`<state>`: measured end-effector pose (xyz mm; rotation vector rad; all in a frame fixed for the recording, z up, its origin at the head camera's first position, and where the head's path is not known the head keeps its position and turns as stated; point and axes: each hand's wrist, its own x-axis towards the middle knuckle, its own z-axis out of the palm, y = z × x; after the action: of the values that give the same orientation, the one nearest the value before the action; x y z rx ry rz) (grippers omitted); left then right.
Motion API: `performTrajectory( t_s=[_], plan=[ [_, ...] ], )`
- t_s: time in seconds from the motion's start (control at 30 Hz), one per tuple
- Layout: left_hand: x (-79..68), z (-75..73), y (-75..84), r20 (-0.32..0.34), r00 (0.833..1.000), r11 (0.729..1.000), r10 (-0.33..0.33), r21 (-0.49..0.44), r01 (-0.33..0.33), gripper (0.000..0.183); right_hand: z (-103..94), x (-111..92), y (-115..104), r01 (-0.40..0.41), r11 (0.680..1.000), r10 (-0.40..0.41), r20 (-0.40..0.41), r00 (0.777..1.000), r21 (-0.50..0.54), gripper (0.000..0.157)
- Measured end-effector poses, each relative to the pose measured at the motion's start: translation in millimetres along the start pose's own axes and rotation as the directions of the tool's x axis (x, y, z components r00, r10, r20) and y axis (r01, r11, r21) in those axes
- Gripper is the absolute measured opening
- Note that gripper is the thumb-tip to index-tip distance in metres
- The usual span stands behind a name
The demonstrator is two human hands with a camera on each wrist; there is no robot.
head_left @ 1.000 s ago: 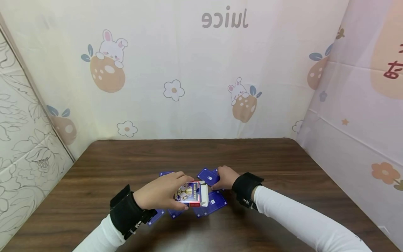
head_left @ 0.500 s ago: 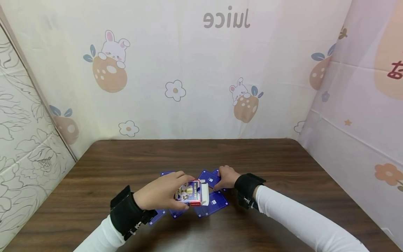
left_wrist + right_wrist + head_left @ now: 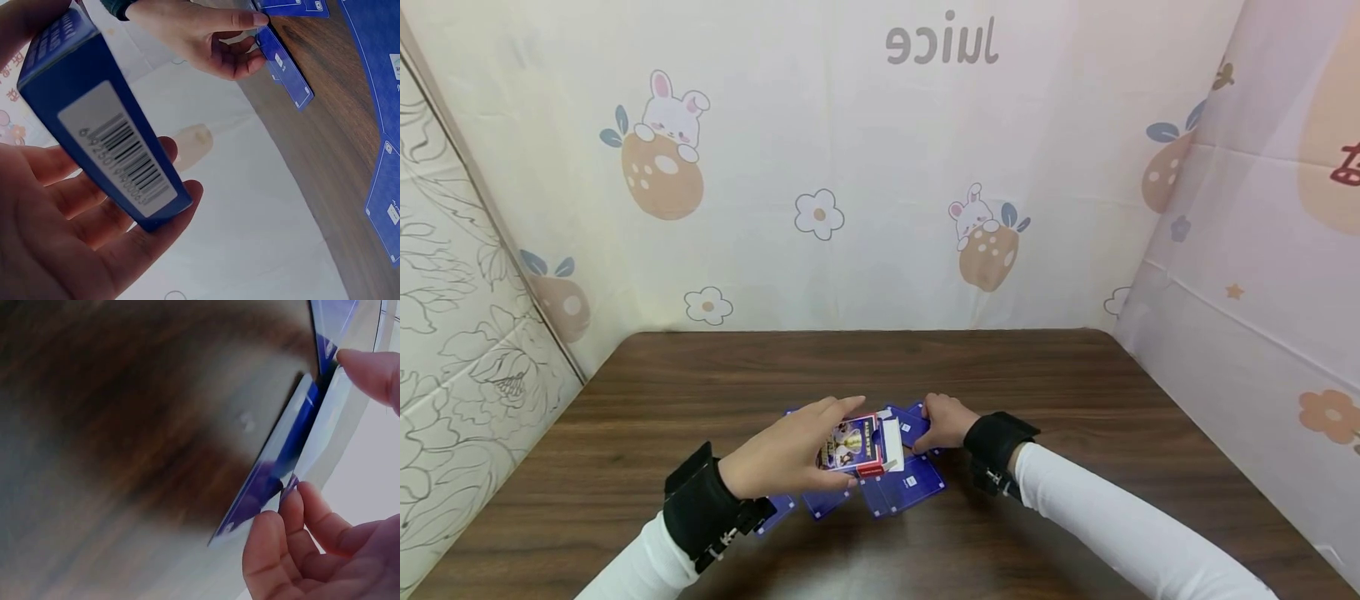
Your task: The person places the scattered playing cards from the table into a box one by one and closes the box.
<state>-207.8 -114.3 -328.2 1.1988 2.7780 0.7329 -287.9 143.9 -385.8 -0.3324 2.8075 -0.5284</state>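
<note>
"Which step is this?"
"Gathering blue cards [image 3: 917,485], I'd judge. The right hand [image 3: 949,421], at 2 o'clock from the box [image 3: 850,444], pinches 1 or more by the edges. The left hand [image 3: 786,448] grips the box, flap [image 3: 892,444] open towards 3."
"Next?"
"Likely calls for a square, firm pinch."
"Writing?"
"Barcode [image 3: 122,153] starting 6925; mirrored 'Juice' lettering [image 3: 942,43] near 12 o'clock."

- Over there, cards [image 3: 906,486] lie on the surface [image 3: 1015,375], some overlapping.
- The box [image 3: 853,446] sits in the left hand [image 3: 793,450], above the cards.
- Right of the box, the right hand [image 3: 948,422] touches cards at the spread's far right corner.
- A back cloth [image 3: 880,267] hangs behind the surface, a side cloth [image 3: 1247,208] on its right, a panel [image 3: 467,333] on its left.
</note>
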Motion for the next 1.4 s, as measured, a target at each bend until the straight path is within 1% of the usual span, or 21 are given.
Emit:
performTrajectory(
  t_s=[0.13,0.23,0.4,0.53,0.63,0.73,0.8,0.87,0.93,0.97,1.0,1.07,1.17,1.4],
  plan=[
    [0.7,0.0,-1.0,0.001,1.0,1.0,-0.003,-0.012,0.003,0.084,-1.7,0,1,-0.017,0.999,0.016,0.009,1.0,0.027,0.048],
    [1.8,0.4,-2.3,0.002,1.0,0.999,-0.009,-0.038,0.009,0.083,-5.7,-3,4,-0.004,0.999,0.005,-0.007,1.0,0.052,0.049],
    [3.2,0.2,-4.8,-0.006,1.0,0.998,-0.011,-0.068,0.01,0.081,-22.5,-17,10,0.084,0.992,-0.079,-0.057,0.995,0.096,0.054],
    [3.5,0.9,-5.1,-0.013,1.0,0.998,0.001,-0.064,-0.001,0.08,-45.3,-39,13,0.183,0.975,-0.17,-0.107,0.98,0.125,0.055],
    [3.6,1.3,-4.9,-0.012,1.0,0.999,0.0,-0.049,-0.001,0.079,-62.8,-60,12,0.288,0.951,-0.269,-0.158,0.95,0.11,0.054],
    [3.6,1.7,-4.2,-0.007,1.0,0.999,-0.004,-0.046,0.004,0.079,-75.6,-78,7,0.387,0.919,-0.367,-0.194,0.91,0.075,0.054],
    [3.4,2.3,-3.4,-0.004,1.0,0.999,-0.01,-0.048,0.01,0.078,-79.7,-87,3,0.456,0.888,-0.436,-0.204,0.876,0.06,0.053],
    [3.1,3.0,-2.7,0.001,1.0,0.998,-0.02,-0.056,0.02,0.077,-80.2,-94,-2,0.508,0.86,-0.489,-0.211,0.847,0.046,0.053],
    [3.0,3.3,-2.4,0.006,1.0,0.998,-0.026,-0.058,0.026,0.076,-79.0,-100,-7,0.544,0.839,-0.527,-0.227,0.819,0.015,0.053],
    [2.6,3.7,-2.5,0.006,1.0,0.998,-0.029,-0.057,0.029,0.075,-77.8,-103,-10,0.552,0.834,-0.538,-0.24,0.808,-0.009,0.054],
    [2.4,3.9,-2.6,0.005,0.999,0.998,-0.032,-0.053,0.032,0.075,-76.5,-106,-12,0.549,0.835,-0.539,-0.254,0.803,-0.036,0.054],
    [2.3,4.3,-2.8,0.003,1.0,0.998,-0.029,-0.048,0.029,0.074,-74.3,-110,-17,0.53,0.844,-0.531,-0.282,0.799,-0.087,0.055],
    [2.9,4.0,-2.7,-0.004,1.0,0.999,-0.014,-0.047,0.014,0.073,-72.2,-115,-22,0.501,0.855,-0.517,-0.305,0.8,-0.134,0.055],
    [3.4,4.7,-1.9,-0.016,1.0,0.999,0.002,-0.04,-0.003,0.072,-72.0,-120,-28,0.475,0.859,-0.512,-0.305,0.803,-0.19,0.051]
  ],
)
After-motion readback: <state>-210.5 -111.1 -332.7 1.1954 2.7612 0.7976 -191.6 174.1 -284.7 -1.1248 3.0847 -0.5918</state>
